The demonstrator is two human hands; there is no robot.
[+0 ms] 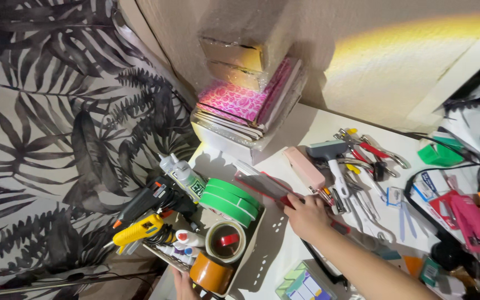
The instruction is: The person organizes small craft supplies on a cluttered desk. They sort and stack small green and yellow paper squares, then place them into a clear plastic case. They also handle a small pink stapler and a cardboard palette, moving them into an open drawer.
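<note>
My right hand reaches in from the lower right and is closed on the end of a flat red-and-grey tool, which lies across the white table beside a white basket. The basket holds green tape rolls, a brown tape roll, a clear tape roll with a red core, a yellow glue gun, a black glue gun and glue bottles. Only part of my left hand shows at the bottom edge, touching the basket's near rim by the brown tape.
A stack of pink patterned paper and boxes stands against the wall. A pink stapler, a grey-headed tool, red-handled pliers, scissors, a green object, a pink item and cables crowd the table's right side.
</note>
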